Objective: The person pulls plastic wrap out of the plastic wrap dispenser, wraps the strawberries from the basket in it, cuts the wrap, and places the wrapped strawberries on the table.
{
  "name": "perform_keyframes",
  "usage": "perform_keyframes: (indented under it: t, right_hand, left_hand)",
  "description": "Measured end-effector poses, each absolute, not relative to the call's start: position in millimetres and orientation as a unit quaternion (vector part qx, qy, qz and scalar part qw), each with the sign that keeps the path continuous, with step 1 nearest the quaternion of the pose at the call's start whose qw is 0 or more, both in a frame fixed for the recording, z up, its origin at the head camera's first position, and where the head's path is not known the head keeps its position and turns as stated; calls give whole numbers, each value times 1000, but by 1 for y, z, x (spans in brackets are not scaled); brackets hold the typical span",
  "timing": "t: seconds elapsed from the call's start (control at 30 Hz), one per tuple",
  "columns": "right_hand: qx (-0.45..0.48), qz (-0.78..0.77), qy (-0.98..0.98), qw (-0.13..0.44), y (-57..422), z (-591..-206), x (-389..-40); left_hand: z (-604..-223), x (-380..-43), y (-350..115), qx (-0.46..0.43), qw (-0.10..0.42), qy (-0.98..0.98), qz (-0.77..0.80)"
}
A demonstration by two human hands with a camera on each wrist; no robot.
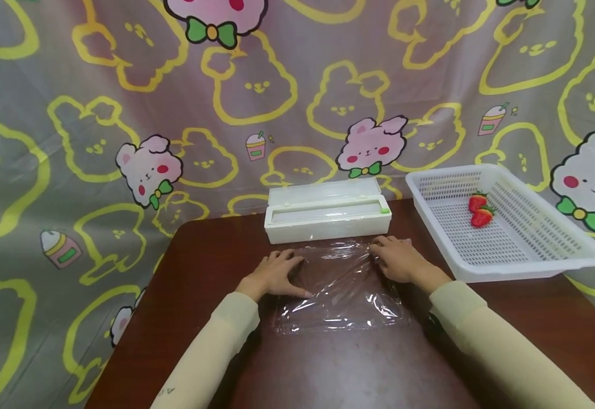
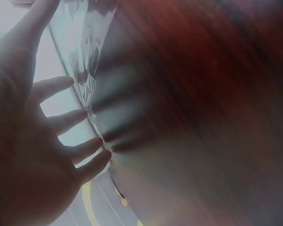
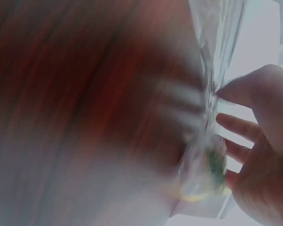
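Clear, crinkled plastic film (image 1: 345,301) is spread now, just nearer than the long white box (image 1: 328,230)! Its left side is touched by the left hand (image 1: 279,274), fingers splayed; its far-right corner by the right hand (image 1: 399,260), fingers parted.

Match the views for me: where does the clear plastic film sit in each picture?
Head: plastic film just below centre, between the left hand and right hand.
Left wrist: plastic film at upper left, running from the top edge down to the fingertips.
Right wrist: plastic film right of centre, running down from the top edge by the fingertips.
Shared landmark: the brown tabletop, in all three views.
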State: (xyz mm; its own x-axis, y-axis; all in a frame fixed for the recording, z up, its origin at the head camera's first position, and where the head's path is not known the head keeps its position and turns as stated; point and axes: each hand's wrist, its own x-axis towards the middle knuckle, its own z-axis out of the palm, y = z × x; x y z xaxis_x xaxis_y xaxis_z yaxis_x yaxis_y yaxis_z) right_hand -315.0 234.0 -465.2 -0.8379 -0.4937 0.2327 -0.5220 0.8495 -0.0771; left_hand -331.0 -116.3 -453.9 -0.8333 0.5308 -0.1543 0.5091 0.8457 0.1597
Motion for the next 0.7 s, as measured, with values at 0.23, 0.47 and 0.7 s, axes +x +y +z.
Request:
perform_keyframes:
  t: [0.23, 0.47, 0.7]
  right_hand:
    - [261, 71, -958, 94, 261, -465, -323]
    - [278, 50, -950, 133, 267, -466, -323]
    - [318, 29, -936, 148, 216, -413, -286]
  left_hand:
    - [-451, -334, -115, 274, 102, 954, 66]
    - [-460, -336, -112, 272, 109, 954, 70]
    - [-463, -330, -116, 264, 105, 957, 65]
